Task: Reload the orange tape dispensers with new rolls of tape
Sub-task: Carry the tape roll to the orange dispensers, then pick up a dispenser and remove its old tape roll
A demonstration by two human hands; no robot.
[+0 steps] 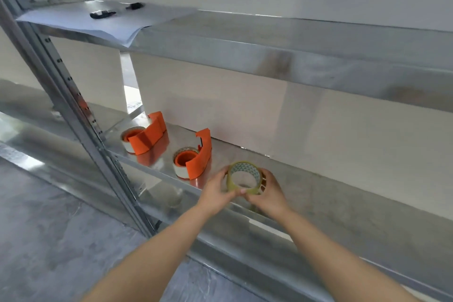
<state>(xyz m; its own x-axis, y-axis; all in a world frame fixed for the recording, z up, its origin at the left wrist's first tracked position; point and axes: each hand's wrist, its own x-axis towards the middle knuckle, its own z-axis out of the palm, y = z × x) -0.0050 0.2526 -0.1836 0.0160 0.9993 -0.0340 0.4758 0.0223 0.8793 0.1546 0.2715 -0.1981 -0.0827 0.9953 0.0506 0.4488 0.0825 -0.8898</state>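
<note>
Two orange tape dispensers lie on the metal shelf (343,203). The far one (147,136) sits near the upright post, and the near one (196,162) lies just left of my hands; each has a roll of tape on its hub. I hold a yellowish clear tape roll (242,178) with a patterned core above the shelf's front edge. My left hand (217,193) grips its left side and my right hand (268,191) grips its right side, thumbs meeting at the bottom rim.
A grey metal upright (73,110) stands at the left. The upper shelf (269,56) carries white paper sheets (103,22) with two black objects (103,14) on top. White boxes (245,110) line the back of the lower shelf. Grey floor lies below left.
</note>
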